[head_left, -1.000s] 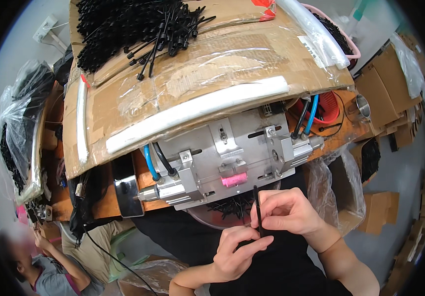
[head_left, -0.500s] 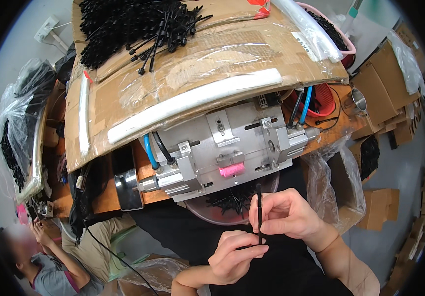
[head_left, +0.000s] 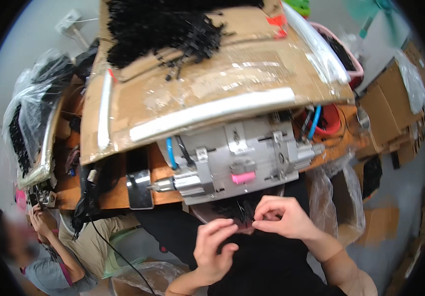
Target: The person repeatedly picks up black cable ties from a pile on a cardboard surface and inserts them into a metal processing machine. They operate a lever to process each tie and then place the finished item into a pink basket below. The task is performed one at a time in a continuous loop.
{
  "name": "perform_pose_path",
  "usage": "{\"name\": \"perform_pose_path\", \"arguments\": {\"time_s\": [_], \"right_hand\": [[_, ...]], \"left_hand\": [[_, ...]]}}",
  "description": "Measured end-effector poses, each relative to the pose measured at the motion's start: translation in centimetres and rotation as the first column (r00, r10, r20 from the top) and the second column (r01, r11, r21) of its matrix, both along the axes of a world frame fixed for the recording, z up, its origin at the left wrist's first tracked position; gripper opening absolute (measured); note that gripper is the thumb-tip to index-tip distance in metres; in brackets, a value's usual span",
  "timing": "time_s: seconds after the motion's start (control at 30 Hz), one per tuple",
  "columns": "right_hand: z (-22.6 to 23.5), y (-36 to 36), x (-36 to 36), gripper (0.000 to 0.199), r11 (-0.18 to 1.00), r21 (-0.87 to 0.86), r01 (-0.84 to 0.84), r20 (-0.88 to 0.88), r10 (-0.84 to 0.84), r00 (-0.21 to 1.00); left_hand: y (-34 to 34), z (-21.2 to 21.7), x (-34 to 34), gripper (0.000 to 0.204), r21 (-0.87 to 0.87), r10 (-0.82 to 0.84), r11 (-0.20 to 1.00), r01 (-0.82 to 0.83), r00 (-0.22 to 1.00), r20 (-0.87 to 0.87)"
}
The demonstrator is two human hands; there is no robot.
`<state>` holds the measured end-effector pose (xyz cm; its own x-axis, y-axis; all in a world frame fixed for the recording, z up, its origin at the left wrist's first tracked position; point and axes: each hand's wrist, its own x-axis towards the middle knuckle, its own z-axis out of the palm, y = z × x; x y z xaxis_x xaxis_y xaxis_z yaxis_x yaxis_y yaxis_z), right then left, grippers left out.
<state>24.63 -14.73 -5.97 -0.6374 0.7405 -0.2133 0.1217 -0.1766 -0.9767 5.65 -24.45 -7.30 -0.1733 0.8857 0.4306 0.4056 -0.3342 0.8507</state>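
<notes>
My left hand (head_left: 215, 250) is raised above my lap with thumb and fingers apart, and nothing shows in it. Beside it, my right hand (head_left: 284, 218) has thumb and forefinger pinched together; whatever lies between the fingertips is too small and blurred to make out. Just past both hands, a translucent pinkish basin (head_left: 200, 213) holds thin black parts (head_left: 242, 211). Beyond it stands a metal fixture (head_left: 222, 167) with a pneumatic cylinder at each side and a bright pink block (head_left: 243, 177) at its front middle.
A taped cardboard sheet (head_left: 192, 89) overhangs the fixture, with a heap of black stemmed parts (head_left: 163, 34) on it. A black phone-like slab (head_left: 139, 190) lies on the wooden bench at left. Plastic-lined box (head_left: 348, 197) at right. Another person (head_left: 49, 256) works at far left.
My hands have drawn apart; the left has opened and moved left. The upright black ribbed stick between them is no longer distinct. The whole view has shifted slightly.
</notes>
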Motion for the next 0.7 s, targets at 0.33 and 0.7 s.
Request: {"name": "perform_pose_path", "arguments": {"time_s": [0.33,0.7], "right_hand": [[7.6,15.3,-4.4,0.018,0.246,0.964,-0.100,0.156,-0.223,0.962],[8.4,30.7,-10.2,0.040,0.034,0.946,-0.323,0.325,-0.094,0.941]], "left_hand": [[16.5,7.5,-12.6,0.018,0.181,0.237,0.968,-0.174,0.873,-0.427],[28.2,8.2,-13.7,0.024,-0.073,-0.034,0.997,0.002,0.898,-0.439]]}}
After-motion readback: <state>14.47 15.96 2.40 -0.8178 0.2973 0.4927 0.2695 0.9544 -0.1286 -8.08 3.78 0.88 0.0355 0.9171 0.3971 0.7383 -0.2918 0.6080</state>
